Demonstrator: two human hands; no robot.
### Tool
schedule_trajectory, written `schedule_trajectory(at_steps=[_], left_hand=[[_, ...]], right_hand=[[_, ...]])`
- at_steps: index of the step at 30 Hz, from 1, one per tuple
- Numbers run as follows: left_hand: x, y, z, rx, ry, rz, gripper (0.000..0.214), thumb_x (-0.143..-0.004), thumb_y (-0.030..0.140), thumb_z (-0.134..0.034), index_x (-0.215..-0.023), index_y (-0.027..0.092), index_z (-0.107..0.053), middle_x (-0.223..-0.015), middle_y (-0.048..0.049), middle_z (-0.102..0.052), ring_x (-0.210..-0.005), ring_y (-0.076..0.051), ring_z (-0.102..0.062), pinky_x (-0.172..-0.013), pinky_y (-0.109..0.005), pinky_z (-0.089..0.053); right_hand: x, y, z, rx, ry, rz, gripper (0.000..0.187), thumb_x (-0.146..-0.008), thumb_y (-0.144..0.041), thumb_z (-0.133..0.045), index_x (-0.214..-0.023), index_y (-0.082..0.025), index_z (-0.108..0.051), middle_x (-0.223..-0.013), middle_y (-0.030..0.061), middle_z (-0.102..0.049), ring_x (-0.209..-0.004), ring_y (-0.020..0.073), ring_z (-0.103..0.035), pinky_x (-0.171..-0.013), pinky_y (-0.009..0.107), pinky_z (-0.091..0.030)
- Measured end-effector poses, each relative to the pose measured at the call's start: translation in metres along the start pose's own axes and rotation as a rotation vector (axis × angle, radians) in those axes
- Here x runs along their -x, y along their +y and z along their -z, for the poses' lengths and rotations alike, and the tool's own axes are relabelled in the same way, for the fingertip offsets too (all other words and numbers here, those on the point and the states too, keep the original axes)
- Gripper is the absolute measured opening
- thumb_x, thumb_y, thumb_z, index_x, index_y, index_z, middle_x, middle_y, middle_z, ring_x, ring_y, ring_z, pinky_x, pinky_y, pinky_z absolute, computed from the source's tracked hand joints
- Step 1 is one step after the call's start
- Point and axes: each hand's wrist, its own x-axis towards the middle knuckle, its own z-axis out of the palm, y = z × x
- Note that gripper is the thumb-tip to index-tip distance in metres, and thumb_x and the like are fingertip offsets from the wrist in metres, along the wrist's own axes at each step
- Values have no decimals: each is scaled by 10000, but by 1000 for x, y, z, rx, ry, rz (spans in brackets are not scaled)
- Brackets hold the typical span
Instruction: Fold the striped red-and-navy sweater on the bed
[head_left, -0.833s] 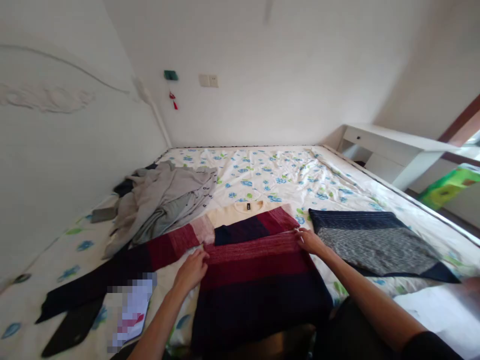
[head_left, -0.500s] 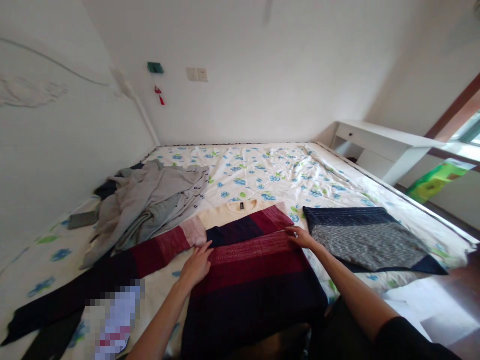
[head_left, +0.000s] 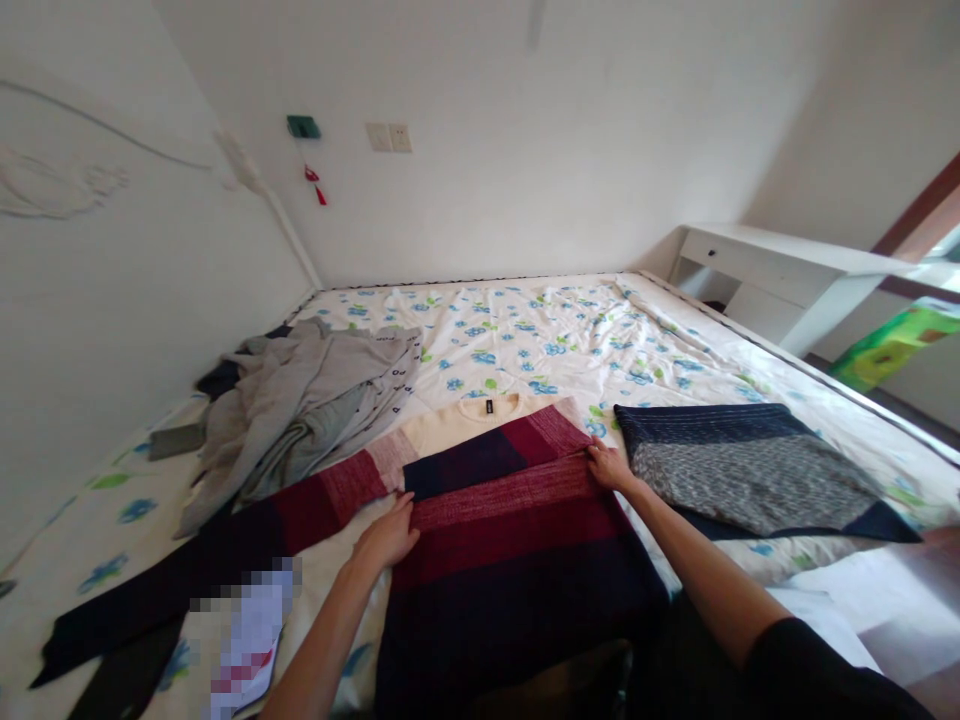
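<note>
Sweater (head_left: 510,570), one, lies on the bed (head_left: 570,340); left hand (head_left: 386,537) and right hand (head_left: 609,468) rest on its fold, fingers curled, grip unclear; second sweater (head_left: 750,470) just right.

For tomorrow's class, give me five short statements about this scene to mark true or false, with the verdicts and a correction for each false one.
1. The left hand rests on the striped sweater. True.
2. The right hand is holding a mug. False: it is on the sweater's folded edge.
3. A folded navy-and-grey garment lies beside the sweater. True.
4. The crumpled grey garment lies on the floor. False: it lies on the bed.
5. A white desk stands beyond the bed's far right side. True.
</note>
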Motion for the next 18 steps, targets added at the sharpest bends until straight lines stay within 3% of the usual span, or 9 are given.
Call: schedule_trajectory(at_steps=[3, 9, 11, 15, 18], left_hand=[[4, 7, 0, 16, -23, 3, 613, -942, 237, -562, -1502, 59, -737, -1789, -208, -524, -1543, -307, -654, -1346, -388, -453], [5, 16, 3, 80, -17, -48, 629, -955, 279, -564, -1529, 81, -727, -1771, -189, -552, -1583, -304, -616, -1361, -402, -439], [3, 15, 3, 95, -25, -56, 634, -945, 284, -579, -1531, 89, -727, -1777, -190, -544, -1572, -311, -628, -1353, -410, -450], [2, 11, 5, 112, -36, -89, 561, -948, 264, -583, -1453, 103, -764, -1752, -207, -576, -1555, -328, -641, -1357, -440, -435], [0, 9, 9, 137, 13, -99, 407, -940, 212, -573, -1273, 171, -804, -1587, -178, -727, -1475, -312, -693, -1313, -434, -464]], right_hand=[[1, 1, 6, 25, 13, -16, 468, -1058, -174, -460, -1460, -110, -692, -1794, 249, -458, -1575, 342, -547, -1262, 450, -381], [7, 8, 20, 26, 68, -177, 467, -1071, -227, -508, -1497, -200, -697, -1808, 200, -449, -1480, 370, -602, -1236, 501, -430], [9, 8, 23, -5, 32, -178, 468, -1079, -232, -507, -1506, -180, -691, -1802, 215, -449, -1495, 374, -590, -1236, 508, -437], [12, 9, 34, -65, -65, -63, 400, -1069, -236, -561, -1395, -105, -753, -1653, 237, -613, -1492, 327, -618, -1287, 410, -412], [15, 14, 46, -225, -73, -125, 327, -1061, -250, -607, -1311, -154, -793, -1475, 169, -758, -1385, 281, -708, -1220, 339, -489]])
